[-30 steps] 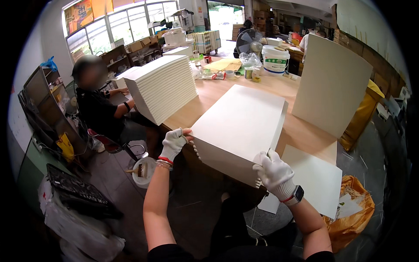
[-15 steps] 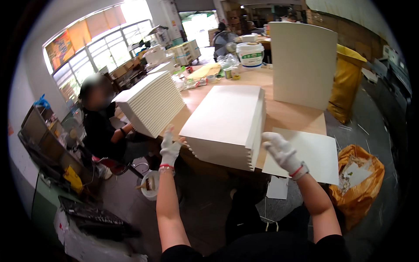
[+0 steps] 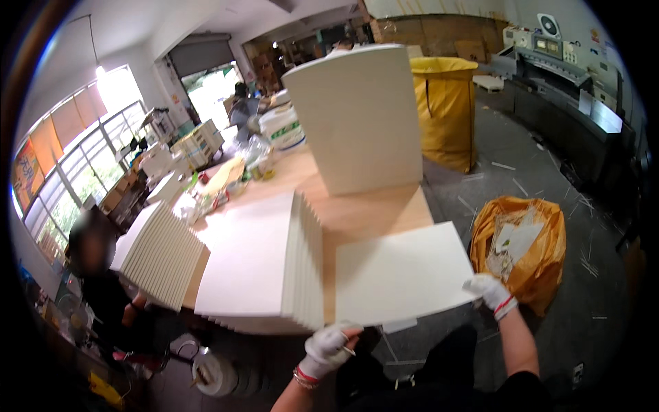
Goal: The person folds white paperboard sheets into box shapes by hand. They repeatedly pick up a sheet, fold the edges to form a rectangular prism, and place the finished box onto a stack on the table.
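Note:
A flat white board [image 3: 405, 271] lies at the near right of the table, its front edge reaching past the tabletop. My right hand [image 3: 491, 294], in a white glove, has its fingers closed on the board's near right corner. My left hand [image 3: 329, 350], gloved with bare fingertips showing, is curled beside the board's near left corner. Whether it grips the edge or something thin and pale is unclear. Just left of the board stands a tall stack of white boards [image 3: 247, 257], its right side stepped.
A second white stack [image 3: 161, 257] stands left, beside a seated person [image 3: 103, 281]. An upright white panel [image 3: 357, 123] rises behind the board. To the right are an orange bag of scraps [image 3: 556, 237] and a yellow bag [image 3: 446, 117]. A white bucket [image 3: 283, 129] sits farther back.
My view has swung right. Both hands have left the tall stack's sides; the right has closed on the flat board's corner, and the left has come over to its near left corner.

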Demonstrator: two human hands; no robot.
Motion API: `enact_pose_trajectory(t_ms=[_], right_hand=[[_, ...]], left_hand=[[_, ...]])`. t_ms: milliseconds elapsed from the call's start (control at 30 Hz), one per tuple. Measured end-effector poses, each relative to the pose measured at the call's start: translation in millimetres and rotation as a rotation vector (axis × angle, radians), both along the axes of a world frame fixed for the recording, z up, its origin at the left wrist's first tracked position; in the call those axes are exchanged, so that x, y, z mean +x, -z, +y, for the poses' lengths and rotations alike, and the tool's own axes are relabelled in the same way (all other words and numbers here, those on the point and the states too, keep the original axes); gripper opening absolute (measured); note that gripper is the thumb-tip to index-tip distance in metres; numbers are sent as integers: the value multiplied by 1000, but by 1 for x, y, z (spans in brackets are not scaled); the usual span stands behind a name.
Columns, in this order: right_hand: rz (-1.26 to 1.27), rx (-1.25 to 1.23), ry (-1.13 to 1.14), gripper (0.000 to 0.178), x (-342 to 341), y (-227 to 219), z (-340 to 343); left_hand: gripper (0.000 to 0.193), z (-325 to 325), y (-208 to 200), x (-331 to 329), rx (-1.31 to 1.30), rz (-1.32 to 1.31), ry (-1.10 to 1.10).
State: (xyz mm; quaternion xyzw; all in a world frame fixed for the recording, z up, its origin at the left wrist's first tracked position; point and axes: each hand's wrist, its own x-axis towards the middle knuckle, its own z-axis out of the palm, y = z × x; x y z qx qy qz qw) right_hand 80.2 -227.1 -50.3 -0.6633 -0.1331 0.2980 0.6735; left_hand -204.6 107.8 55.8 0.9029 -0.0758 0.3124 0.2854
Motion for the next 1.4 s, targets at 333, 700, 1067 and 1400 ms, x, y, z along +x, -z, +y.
enact_pose_trajectory(t_ms=[333,700,1067,1400], right_hand=[[-701,-438,68,12,31,-162,-93],[-817,-197,-208,18,163,-276,-200],[-662,478,309,36,353,-337,-88],[-302,462,-121,24,436,-292,81]], left_hand=[[58,-54,-7,205,-110,231,-218],[42,-115,-94,335,-437,1020,352],[37,55,-306,425,290,-368,-717],[15,159,-349,517,-1376,-557,-414]])
